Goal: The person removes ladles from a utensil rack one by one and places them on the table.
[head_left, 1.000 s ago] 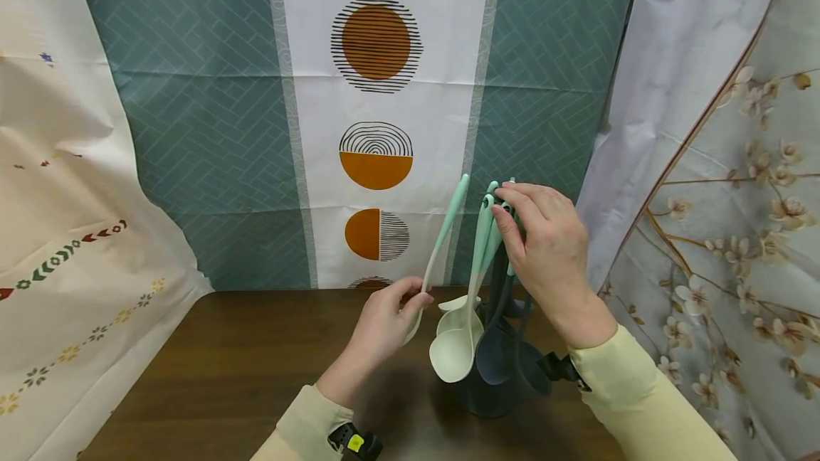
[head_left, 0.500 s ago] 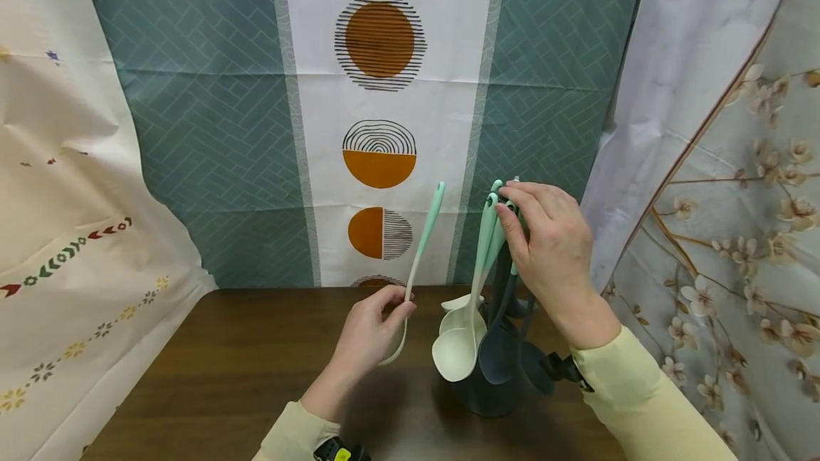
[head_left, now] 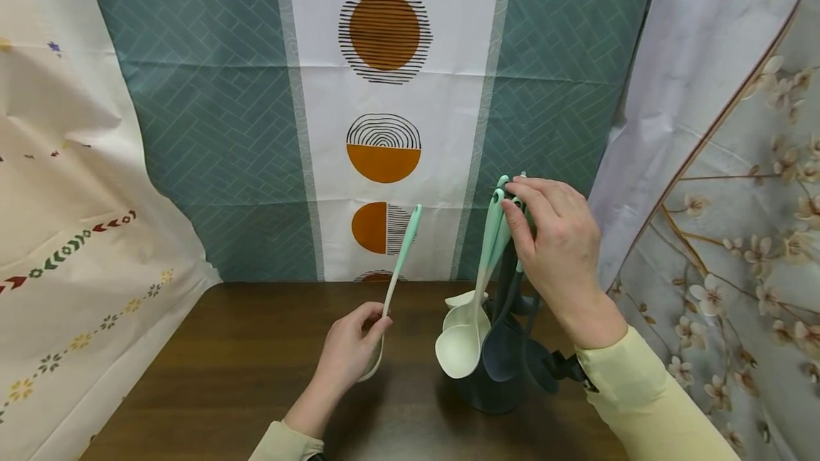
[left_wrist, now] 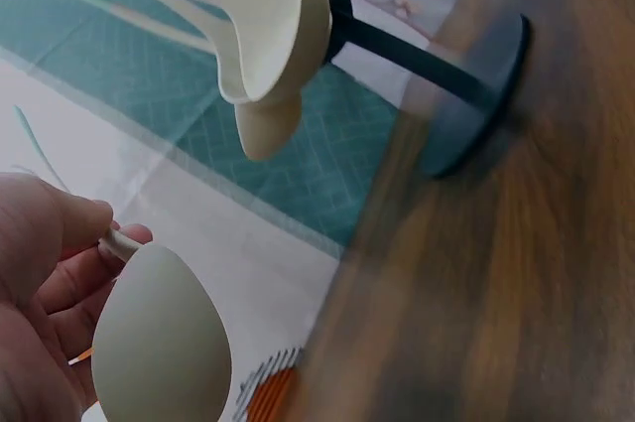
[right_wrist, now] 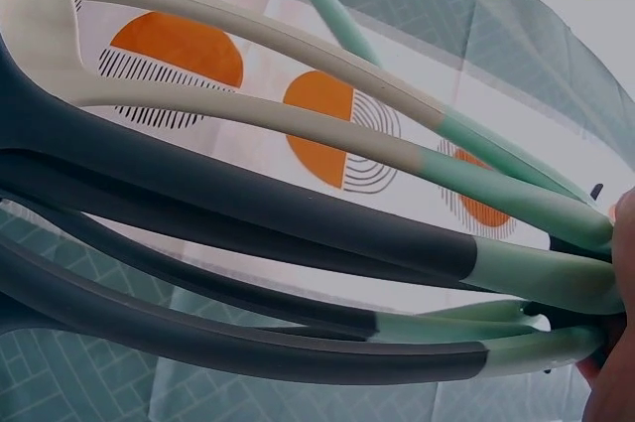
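L hand (head_left: 349,347) pinches spoon (head_left: 400,262) low; R hand (head_left: 557,233) grips rack (head_left: 490,397) at top; spoon could swivel b/c hold's narrow; rack may tip if tugged.

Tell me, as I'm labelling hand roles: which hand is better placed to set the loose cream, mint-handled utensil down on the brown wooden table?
Likely the left hand: it pinches that utensil, apart from the dark round-based rack, while the right hand is up at the rack's top.

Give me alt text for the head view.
A person's left grip holds a mint-handled cream utensil, apart from a dark stand of hanging utensils on a brown table. The right grip is around the stand's top.
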Demonstrator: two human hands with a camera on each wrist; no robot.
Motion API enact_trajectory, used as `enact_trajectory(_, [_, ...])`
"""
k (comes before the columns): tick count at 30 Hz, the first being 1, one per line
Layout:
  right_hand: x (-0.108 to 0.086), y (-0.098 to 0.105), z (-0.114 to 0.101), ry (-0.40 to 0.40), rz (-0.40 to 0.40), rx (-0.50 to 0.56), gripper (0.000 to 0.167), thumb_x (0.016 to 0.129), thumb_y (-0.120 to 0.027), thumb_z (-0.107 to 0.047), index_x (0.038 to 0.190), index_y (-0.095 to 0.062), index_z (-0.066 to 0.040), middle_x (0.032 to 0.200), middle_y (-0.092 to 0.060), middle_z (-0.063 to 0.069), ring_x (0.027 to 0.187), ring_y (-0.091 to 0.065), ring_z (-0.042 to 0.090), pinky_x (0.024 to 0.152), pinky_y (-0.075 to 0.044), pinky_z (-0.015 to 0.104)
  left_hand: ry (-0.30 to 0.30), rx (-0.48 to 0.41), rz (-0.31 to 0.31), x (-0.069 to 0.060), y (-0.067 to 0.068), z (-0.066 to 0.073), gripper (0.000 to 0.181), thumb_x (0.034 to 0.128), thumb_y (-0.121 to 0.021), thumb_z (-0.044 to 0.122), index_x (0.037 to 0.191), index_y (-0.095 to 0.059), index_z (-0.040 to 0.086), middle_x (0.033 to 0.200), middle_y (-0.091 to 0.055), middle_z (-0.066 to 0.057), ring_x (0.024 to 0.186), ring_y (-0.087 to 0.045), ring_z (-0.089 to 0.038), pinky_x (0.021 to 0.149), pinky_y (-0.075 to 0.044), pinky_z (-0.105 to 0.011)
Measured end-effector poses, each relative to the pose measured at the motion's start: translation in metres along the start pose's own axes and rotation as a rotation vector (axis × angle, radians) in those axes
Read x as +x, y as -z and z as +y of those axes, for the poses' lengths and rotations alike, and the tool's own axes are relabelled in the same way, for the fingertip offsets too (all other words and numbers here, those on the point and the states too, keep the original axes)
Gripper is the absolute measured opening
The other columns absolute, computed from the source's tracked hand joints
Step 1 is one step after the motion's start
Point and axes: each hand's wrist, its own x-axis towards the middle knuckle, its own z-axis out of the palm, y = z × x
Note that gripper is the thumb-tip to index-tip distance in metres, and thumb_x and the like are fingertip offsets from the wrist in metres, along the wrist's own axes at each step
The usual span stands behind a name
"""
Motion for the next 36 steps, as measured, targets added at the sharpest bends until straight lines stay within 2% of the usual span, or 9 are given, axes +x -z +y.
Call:
enact_trajectory(8, [0.002, 0.000, -0.001, 0.004, 0.002, 0.007, 0.034, 0.110, -0.069, -0.028, 0.130, -0.078, -0.002, 0.132, -0.076, 0.014, 0.122, -0.071, 0.038, 0.116, -0.046, 0.051, -0.023, 0.094, 0.070, -0.010, 0.009, -0.021, 0.015, 0.0980, -0.085, 0.010, 0.108, -0.081, 0.020, 0.097, -0.071, 0.011, 0.089, -0.069, -0.013, 0.078, -0.054, -0.037])
enact_trajectory(14, [0.003, 0.000, -0.001, 0.000, -0.001, 0.001, 0.034, 0.111, -0.068, -0.028, 0.130, -0.078, -0.002, 0.132, -0.076, 0.014, 0.122, -0.071, 0.037, 0.117, -0.046, 0.050, 0.032, 0.155, 0.081, -0.017, 0.020, -0.034, 0.012, 0.0984, -0.085, 0.013, 0.109, -0.082, 0.018, 0.096, -0.073, 0.010, 0.084, -0.067, -0.012, 0.075, -0.053, -0.039])
enact_trajectory(24, [0.002, 0.000, 0.000, -0.004, -0.003, 0.011, 0.034, 0.111, -0.069, -0.028, 0.131, -0.078, -0.003, 0.133, -0.076, 0.013, 0.123, -0.070, 0.037, 0.117, -0.045, 0.051, 0.110, 0.283, 0.105, -0.023, 0.043, -0.059, 0.012, 0.0992, -0.084, 0.013, 0.111, -0.082, 0.012, 0.097, -0.074, 0.003, 0.084, -0.068, -0.020, 0.073, -0.051, -0.043])
enact_trajectory(36, [-0.001, 0.000, -0.001, -0.012, 0.012, 0.021, 0.033, 0.110, -0.070, -0.027, 0.130, -0.079, -0.002, 0.132, -0.076, 0.014, 0.122, -0.071, 0.038, 0.116, -0.046, 0.052, 0.140, 0.406, 0.064, -0.036, 0.075, -0.087, 0.009, 0.1007, -0.082, 0.012, 0.110, -0.081, 0.010, 0.093, -0.070, 0.002, 0.077, -0.064, -0.018, 0.067, -0.050, -0.042])
